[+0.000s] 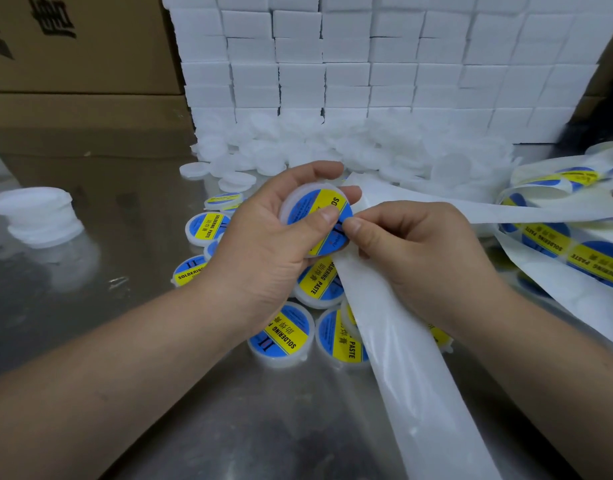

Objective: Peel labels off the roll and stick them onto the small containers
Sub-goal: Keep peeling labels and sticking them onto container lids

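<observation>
My left hand grips a small round white container above the table, thumb pressing on its blue and yellow label. My right hand pinches the edge of that label while also holding the white backing strip, which runs down toward me and off to the right. The strip leads to the loose label roll at the right, with blue and yellow labels still on it. Several labelled containers lie on the table under my hands.
A heap of unlabelled white containers lies behind my hands, in front of a wall of stacked white boxes. A short stack of white lids sits at the left on the shiny metal table. Cardboard boxes stand at the back left.
</observation>
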`<state>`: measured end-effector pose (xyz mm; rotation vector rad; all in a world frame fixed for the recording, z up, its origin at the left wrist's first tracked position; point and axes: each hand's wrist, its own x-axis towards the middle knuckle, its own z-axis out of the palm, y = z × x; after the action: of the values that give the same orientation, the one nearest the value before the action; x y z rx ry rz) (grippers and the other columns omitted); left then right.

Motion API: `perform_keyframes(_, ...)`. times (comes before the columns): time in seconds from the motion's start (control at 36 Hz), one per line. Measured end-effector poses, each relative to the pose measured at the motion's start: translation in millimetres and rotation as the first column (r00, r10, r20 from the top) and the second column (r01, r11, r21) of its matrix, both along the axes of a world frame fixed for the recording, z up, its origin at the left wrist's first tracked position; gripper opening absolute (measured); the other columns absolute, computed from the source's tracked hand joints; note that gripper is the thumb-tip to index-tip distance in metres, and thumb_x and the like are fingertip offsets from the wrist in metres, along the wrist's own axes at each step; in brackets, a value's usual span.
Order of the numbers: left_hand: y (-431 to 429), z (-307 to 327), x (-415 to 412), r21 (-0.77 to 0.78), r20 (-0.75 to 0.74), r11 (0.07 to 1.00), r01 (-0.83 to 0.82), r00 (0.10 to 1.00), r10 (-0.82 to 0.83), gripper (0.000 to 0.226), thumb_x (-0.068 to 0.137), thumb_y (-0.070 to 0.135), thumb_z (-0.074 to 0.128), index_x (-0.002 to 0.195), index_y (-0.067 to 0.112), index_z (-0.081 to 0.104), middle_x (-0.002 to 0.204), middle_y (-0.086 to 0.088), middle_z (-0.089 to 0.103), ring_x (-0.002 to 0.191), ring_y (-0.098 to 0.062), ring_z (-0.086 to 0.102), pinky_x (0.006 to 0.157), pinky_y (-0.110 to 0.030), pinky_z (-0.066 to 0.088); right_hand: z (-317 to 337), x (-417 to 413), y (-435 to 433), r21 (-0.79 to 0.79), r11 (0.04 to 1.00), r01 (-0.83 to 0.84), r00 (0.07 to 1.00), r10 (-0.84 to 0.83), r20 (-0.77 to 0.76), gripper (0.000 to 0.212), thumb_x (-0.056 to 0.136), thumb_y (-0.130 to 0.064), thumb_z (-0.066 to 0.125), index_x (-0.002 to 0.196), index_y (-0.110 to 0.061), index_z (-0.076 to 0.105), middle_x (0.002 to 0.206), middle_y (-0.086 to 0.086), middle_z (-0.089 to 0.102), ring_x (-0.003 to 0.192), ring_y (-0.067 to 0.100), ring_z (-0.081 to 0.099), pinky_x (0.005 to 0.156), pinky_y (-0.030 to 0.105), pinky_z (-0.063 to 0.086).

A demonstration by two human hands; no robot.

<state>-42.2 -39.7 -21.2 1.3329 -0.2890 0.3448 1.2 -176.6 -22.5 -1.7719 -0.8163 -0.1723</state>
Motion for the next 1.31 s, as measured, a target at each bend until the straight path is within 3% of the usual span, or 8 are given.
perform_keyframes(0.17,-4,-1,-6,0.206,0.106,0.967,-0.152,0.985,0.132,0.035,0.09,-0.001,0.051,0.094,0.032,0.062,0.1,0.008,0.071,0.096,-0.014,0.067,0.082,-0.032,0.055,0,0,0,-0.039,0.992,0.121,0.992,-0.12,0.024,0.016,0.078,-0.037,0.064,0.064,-0.033,0.07,0.066,-0.012,0.069,0.063,0.006,0.063,0.062,0.03,0.051)
perform_keyframes(0.31,-10,0,-11,0.29,0.217,0.925,-0.245,0.958,0.186,0.03,0.081,0.008,0.051,0.093,0.034,0.06,0.1,0.011,0.069,0.093,-0.006,0.066,0.082,-0.021,0.052,-3,0,-1,-0.029,0.988,0.149,0.988,-0.147,0.054,0.01,0.075,-0.044,0.065,0.068,-0.037,0.069,0.051,-0.015,0.06,0.047,-0.002,0.047,0.045,0.015,0.035)
perform_keyframes(0.47,-11,5,-15,0.263,0.285,0.917,-0.301,0.932,0.225,0.033,0.087,0.009,0.053,0.105,0.037,0.052,0.096,0.01,0.07,0.088,-0.005,0.067,0.07,-0.015,0.052,-3,4,-2,-0.043,0.968,0.249,0.967,-0.246,0.065,0.067,0.058,-0.074,0.06,0.046,-0.01,0.043,0.036,-0.004,0.033,0.037,0.007,0.031,0.038,0.014,0.023)
perform_keyframes(0.64,-9,4,-11,0.306,0.103,0.882,-0.358,0.934,0.343,0.01,0.08,0.041,0.053,0.09,0.041,0.056,0.064,0.017,0.062,0.039,-0.003,0.053,0.039,-0.014,0.043,3,2,-3,-0.01,0.992,0.126,0.992,-0.126,0.029,0.044,0.068,-0.062,0.037,0.057,-0.024,0.057,0.066,-0.004,0.061,0.064,0.005,0.054,0.064,0.022,0.04)
perform_keyframes(0.78,-7,-2,-8,0.391,0.103,0.839,-0.378,0.924,0.368,0.012,0.08,0.052,0.051,0.085,0.045,0.06,0.076,0.023,0.064,0.071,-0.002,0.064,0.066,-0.028,0.052,4,1,-4,-0.059,0.997,0.057,0.997,-0.053,0.059,0.021,0.073,-0.051,0.053,0.071,-0.031,0.059,0.067,-0.016,0.06,0.068,-0.001,0.054,0.066,0.021,0.044)
perform_keyframes(0.94,-4,0,-9,0.489,0.21,0.768,-0.413,0.911,0.356,0.016,0.084,0.043,0.039,0.085,0.043,0.055,0.067,0.028,0.06,0.057,0.008,0.056,0.05,-0.005,0.039,0,-2,-1,-0.167,0.977,0.133,0.97,-0.094,0.224,0.027,0.08,-0.041,0.048,0.074,-0.017,0.057,0.07,-0.004,0.06,0.073,0.011,0.053,0.066,0.027,0.042)
perform_keyframes(1.22,18,1,9,0.541,0.195,0.647,-0.537,0.829,0.525,0.026,0.093,0.036,0.045,0.07,0.031,0.057,0.061,0.02,0.057,0.058,0.006,0.049,0.052,-0.006,0.035,3,-1,-3,-0.001,0.995,0.105,0.993,-0.104,0.055,0.031,0.079,-0.045,0.048,0.07,-0.019,0.064,0.08,0.003,0.064,0.068,0.011,0.056,0.06,0.015,0.039)
perform_keyframes(1.31,31,1,21,0.623,0.146,0.556,-0.55,0.78,0.608,0.031,0.095,0.032,0.04,0.077,0.015,0.059,0.072,-0.004,0.056,0.065,-0.008,0.045,0.058,-0.018,0.037,4,-1,-4,0.034,0.993,0.114,0.993,-0.115,0.039,0.028,0.078,-0.043,0.048,0.07,-0.02,0.063,0.079,0.0,0.065,0.068,0.008,0.055,0.061,0.016,0.039)
